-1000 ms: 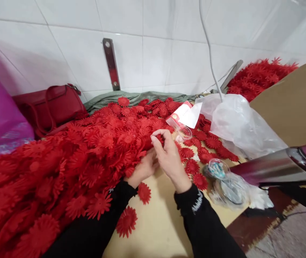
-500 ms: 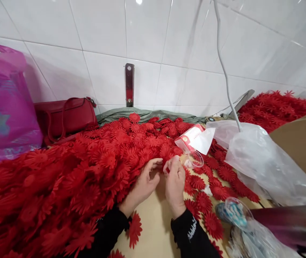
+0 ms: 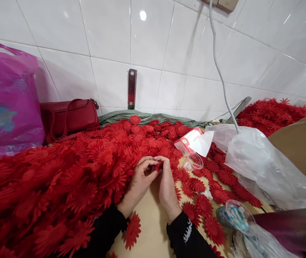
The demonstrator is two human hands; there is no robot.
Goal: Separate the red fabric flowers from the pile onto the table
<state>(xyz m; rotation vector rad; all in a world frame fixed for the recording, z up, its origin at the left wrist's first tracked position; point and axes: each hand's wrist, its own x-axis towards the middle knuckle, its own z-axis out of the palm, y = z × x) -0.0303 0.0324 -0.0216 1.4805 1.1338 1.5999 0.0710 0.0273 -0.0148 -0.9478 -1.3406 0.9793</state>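
My left hand (image 3: 141, 178) and my right hand (image 3: 167, 188) meet at the fingertips over the table. A small bit of red flower (image 3: 158, 166) shows between them, mostly covered by the fingers. The left thumb and fingers pinch it from the left. My right fingers are bent against it from the other side. A big heap of red flowers (image 3: 88, 168) with thin petals rises to the left of and behind my hands. One loose red flower (image 3: 133, 231) lies by my left sleeve.
Scattered flowers (image 3: 204, 204), a red-and-white paper box (image 3: 189, 139) and a clear plastic cup (image 3: 194, 161) lie to the right. Beyond them are a plastic bag (image 3: 249, 154) and a cable (image 3: 217, 64). A red handbag (image 3: 72, 116) and a purple bag (image 3: 10, 107) stand at the left.
My right hand has moved left and met the left fingertips. The left fingers have closed around a red flower. The view has shifted slightly.
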